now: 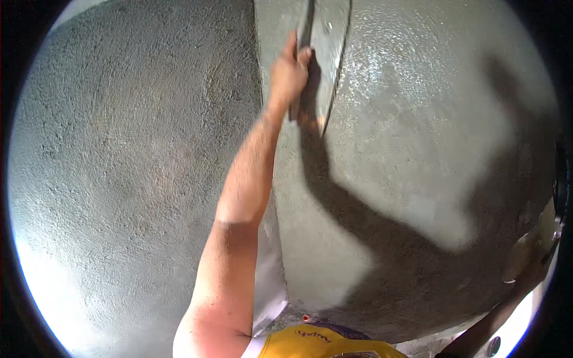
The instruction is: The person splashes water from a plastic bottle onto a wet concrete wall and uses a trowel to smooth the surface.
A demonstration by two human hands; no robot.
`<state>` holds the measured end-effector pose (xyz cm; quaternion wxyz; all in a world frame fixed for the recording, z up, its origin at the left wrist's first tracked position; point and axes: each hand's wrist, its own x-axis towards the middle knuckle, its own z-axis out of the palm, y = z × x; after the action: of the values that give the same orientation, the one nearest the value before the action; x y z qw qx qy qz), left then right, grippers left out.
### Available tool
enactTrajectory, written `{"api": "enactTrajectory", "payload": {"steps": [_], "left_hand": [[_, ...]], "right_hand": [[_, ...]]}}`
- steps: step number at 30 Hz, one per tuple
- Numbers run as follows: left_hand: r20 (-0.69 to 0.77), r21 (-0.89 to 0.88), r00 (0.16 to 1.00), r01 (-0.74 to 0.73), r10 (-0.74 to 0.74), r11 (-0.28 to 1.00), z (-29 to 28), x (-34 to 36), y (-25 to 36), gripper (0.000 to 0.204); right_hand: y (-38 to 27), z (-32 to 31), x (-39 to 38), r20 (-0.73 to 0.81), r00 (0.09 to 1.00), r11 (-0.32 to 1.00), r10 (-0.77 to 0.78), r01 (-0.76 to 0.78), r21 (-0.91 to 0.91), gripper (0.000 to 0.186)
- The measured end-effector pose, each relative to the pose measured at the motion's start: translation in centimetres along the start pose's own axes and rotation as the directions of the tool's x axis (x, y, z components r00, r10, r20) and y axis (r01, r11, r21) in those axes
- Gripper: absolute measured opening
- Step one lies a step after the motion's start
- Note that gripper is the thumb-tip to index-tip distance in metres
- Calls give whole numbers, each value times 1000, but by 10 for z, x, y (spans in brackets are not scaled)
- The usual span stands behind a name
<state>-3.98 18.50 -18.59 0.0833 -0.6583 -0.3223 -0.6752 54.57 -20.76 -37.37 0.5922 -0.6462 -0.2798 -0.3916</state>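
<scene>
My left arm reaches up across a plastered wall [388,173]. My left hand [289,74] is closed round the narrow dark grip rib of a long flat plastering blade [325,65]. The blade lies lengthwise along the wall, close to the border between a rough dark grey coat [149,119] and a smoother, wet lighter coat. Its upper end runs out of view. At the lower right edge my right arm [492,322] stretches outward in shadow. The right hand is too dark and too close to the rim to make out its fingers.
Shadows of an arm and body fall across the smoother coat. A dark object [560,185] stands at the right rim, with a tan shape [525,256] below it. A small red fitting [306,318] shows near my yellow shirt [304,343].
</scene>
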Motion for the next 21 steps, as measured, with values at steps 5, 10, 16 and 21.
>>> {"api": "enactTrajectory", "payload": {"steps": [5,10,16,21], "left_hand": [[-108,-41,988,111,-115,993,-11,-29,-45,57],[45,-2,968,246,-246,969,17,-163,-31,58],[-7,56,998,60,-60,997,-2,-16,3,55],[-78,-58,980,177,-181,982,-12,-58,-52,57]], "right_hand": [[-34,-17,-4,7,1000,1000,8,-9,12,59],[-34,-22,-6,62,988,989,-143,141,43,57],[-50,5,11,-11,1000,998,26,-26,-59,60],[-55,-1,5,45,994,993,-100,103,-64,63]]}}
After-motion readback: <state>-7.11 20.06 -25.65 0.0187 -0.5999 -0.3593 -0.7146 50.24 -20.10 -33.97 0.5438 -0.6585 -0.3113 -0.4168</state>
